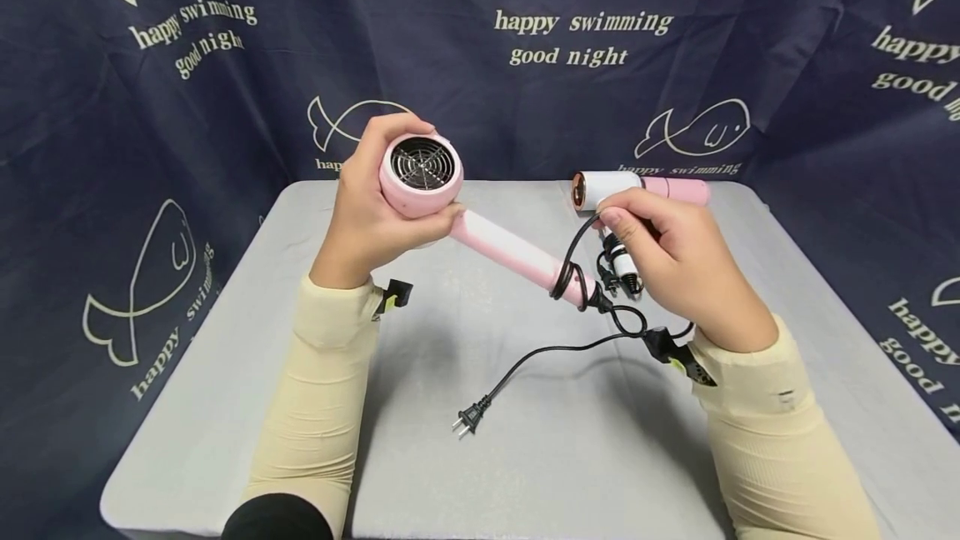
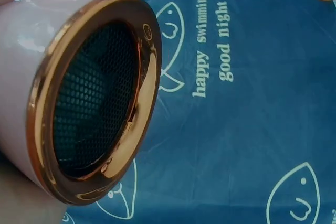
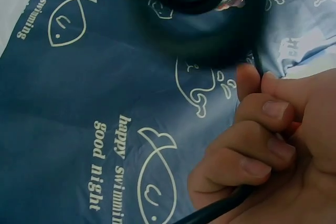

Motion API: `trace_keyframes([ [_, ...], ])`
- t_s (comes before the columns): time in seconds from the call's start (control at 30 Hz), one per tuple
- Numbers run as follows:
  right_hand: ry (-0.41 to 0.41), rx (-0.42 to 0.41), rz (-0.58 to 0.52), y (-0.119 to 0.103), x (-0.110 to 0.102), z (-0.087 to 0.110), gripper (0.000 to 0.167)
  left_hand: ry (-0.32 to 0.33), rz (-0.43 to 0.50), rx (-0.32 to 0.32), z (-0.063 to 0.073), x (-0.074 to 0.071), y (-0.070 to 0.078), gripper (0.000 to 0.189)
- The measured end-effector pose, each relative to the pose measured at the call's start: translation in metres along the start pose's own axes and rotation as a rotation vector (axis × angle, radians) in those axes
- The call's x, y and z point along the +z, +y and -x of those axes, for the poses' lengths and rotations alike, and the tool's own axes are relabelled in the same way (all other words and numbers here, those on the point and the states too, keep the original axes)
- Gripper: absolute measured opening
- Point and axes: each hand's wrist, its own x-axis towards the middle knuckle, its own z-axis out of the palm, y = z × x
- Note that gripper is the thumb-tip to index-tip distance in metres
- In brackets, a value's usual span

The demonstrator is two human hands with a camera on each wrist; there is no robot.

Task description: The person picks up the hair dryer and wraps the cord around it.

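A pink hair dryer is held up over the table by my left hand, whose fingers and thumb curl round its head. Its round black rear grille faces the head camera, and its handle slants down to the right. The left wrist view catches the copper-coloured ring round the mesh outlet. Black cord loops round the handle's end. My right hand pinches this cord between thumb and forefinger; the right wrist view shows more cord passing under the curled fingers. The two-pin plug dangles at the cord's free end.
Behind my right hand, a second hair dryer, white and pink, lies at the table's back right. Black cord is wound about its handle. A grey-white table spreads below, with a dark blue fish-print curtain around it.
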Motion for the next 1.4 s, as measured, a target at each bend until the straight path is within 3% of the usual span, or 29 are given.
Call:
trace_keyframes([
  [0.13, -0.014, 0.039, -0.054, 0.005, 0.0, -0.001, 0.013, 0.013, 0.096, 0.001, -0.001, -0.002, 0.002, 0.067],
  [0.33, -0.036, 0.089, -0.134, 0.007, 0.001, -0.001, 0.013, 0.089, 0.241, 0.036, -0.003, -0.004, 0.008, 0.068],
  [0.47, -0.06, 0.136, -0.165, 0.007, 0.002, -0.001, 0.015, 0.165, 0.332, 0.054, -0.005, -0.003, 0.012, 0.068],
  [0.63, -0.102, 0.131, -0.233, 0.009, 0.005, -0.001, 0.02, 0.296, 0.353, 0.057, -0.005, -0.003, 0.013, 0.063],
  [0.8, -0.163, 0.049, -0.171, 0.013, 0.016, -0.004, 0.021, 0.377, 0.339, 0.035, -0.006, -0.003, 0.013, 0.061],
  [0.93, -0.142, 0.054, -0.056, 0.011, 0.021, -0.005, 0.02, 0.405, 0.355, 0.006, -0.006, -0.003, 0.013, 0.06],
  [1.07, -0.04, 0.063, -0.052, 0.007, 0.017, -0.004, 0.022, 0.38, 0.369, 0.007, -0.006, -0.003, 0.014, 0.06],
  [1.17, 0.068, 0.022, -0.101, 0.006, 0.013, -0.004, 0.021, 0.309, 0.363, -0.017, -0.005, -0.004, 0.015, 0.061],
  [1.27, 0.182, -0.095, -0.154, 0.005, 0.01, -0.006, 0.026, 0.198, 0.32, -0.069, -0.004, -0.005, 0.014, 0.064],
  [1.4, 0.32, -0.264, -0.221, 0.0, 0.008, -0.006, 0.047, 0.102, 0.217, -0.156, -0.003, -0.002, 0.009, 0.068],
])
